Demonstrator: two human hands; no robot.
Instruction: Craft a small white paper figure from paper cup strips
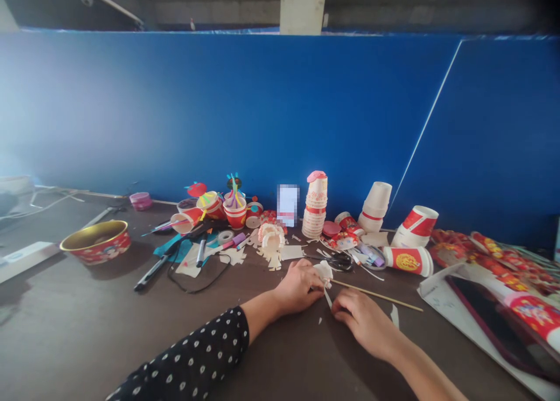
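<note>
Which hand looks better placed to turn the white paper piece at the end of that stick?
Probably the left: the left hand touches the white paper piece, while the right hand lies lower, below the wooden stick.

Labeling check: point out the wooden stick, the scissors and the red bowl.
Wooden stick (376,295): head view, middle of the shaft.
Scissors (343,262): head view, black handle.
Red bowl (98,254): head view, outer wall.
</note>
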